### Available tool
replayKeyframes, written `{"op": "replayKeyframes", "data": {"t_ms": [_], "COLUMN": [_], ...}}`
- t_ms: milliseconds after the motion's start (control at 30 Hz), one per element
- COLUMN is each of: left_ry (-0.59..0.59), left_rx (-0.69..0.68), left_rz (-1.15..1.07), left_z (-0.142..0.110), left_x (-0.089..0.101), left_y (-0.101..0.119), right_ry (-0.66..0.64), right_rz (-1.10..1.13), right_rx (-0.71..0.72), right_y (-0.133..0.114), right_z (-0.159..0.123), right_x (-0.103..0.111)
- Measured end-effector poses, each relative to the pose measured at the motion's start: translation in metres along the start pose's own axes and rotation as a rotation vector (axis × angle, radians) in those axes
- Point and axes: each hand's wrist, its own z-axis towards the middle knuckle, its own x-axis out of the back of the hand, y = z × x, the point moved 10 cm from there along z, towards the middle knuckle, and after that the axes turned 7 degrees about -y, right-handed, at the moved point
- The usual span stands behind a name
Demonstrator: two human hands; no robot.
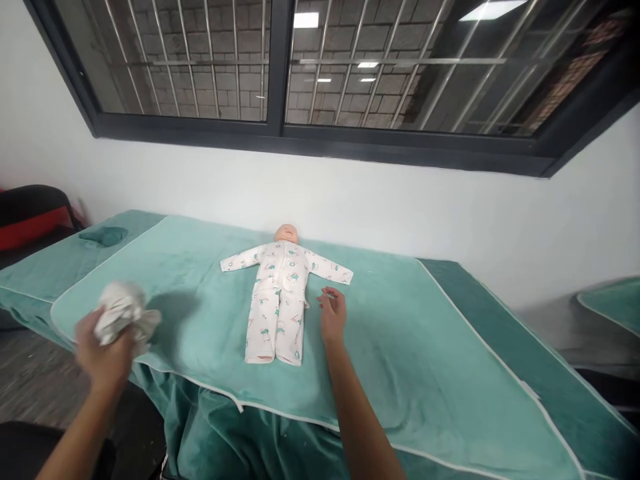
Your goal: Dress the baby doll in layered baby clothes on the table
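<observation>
My left hand (107, 353) grips a crumpled white cloth (123, 310), lifted over the front left edge of the bed. A baby doll (287, 233) lies on its back in the middle, its head toward the wall. It is dressed in a white printed top (283, 267) with the sleeves spread sideways and matching trousers (275, 327) laid straight. Just right of the doll's waist hovers my right hand (333, 310), fingers loosely bent and apart, holding nothing. The ends of the doll's arms and legs are hidden inside the clothes.
A light green blanket (410, 373) with white piping covers the dark green bed (450, 280). The bed has a face hole (104, 235) at its left end. Behind it rise a white wall (200, 180) and a barred window (280, 130). A black and red chair (35, 220) stands at left.
</observation>
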Motion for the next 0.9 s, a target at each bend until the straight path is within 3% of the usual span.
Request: {"op": "replayKeyframes", "data": {"t_ms": [67,167,267,367,533,733,900], "left_ry": [-0.073,-0.264,-0.507,-0.73,-0.9,-0.908,-0.837], "left_rx": [0.051,0.125,0.193,0.316,0.33,0.192,0.244], "left_rz": [-0.161,-0.358,-0.716,-0.936,-1.057,-0.989,-0.812], "left_z": [-0.012,-0.047,-0.094,-0.14,-0.179,-0.178,-0.165], "left_x": [-0.052,-0.117,-0.162,-0.186,-0.182,-0.156,-0.159], "left_y": [0.016,0.069,0.132,0.162,0.16,0.149,0.112], "right_ry": [-0.056,-0.382,-0.719,-0.764,-0.49,-0.114,0.049], "right_rz": [-0.005,0.043,0.104,0.181,0.233,0.238,0.054], "right_rx": [0.067,0.181,0.19,0.175,0.132,0.082,0.192], "right_y": [-0.027,-0.079,-0.114,-0.121,-0.094,-0.081,-0.095], "right_z": [-0.023,-0.066,-0.106,-0.12,-0.116,-0.103,-0.078], "right_x": [-0.007,-0.051,-0.098,-0.111,-0.079,-0.008,0.07]}}
